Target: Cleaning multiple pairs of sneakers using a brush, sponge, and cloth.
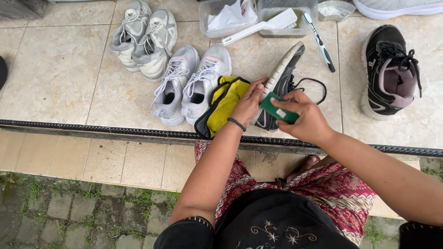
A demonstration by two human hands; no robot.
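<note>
The person sits at the edge of a tiled floor (60, 69) with both forearms stretched forward over their patterned red skirt (341, 189). The left hand (248, 105), a dark bracelet at its wrist, lies with fingers together against the side of a black sneaker (279, 87) that is tipped on its edge, pale sole turned to the left, its lace looping out to the right. The right hand (302, 117) is curled around a green scrub pad (277, 109), pinching it between thumb and fingers and pressing it to the shoe's lower side. Just left of the shoe lies a yellow cloth with black trim (222, 105), touching the left hand's wrist side. Further back stand two clear plastic tubs: the left tub (206, 20) holds crumpled white material, the right tub (277, 10) something greyish I cannot make out, and a white brush (260, 26) rests across their front rims. A toothbrush (319, 42) lies on the tiles beside them. Two pairs of pale sneakers (173, 64) sit to the left, and the other black sneaker (391, 71) stands well apart on the right.
</note>
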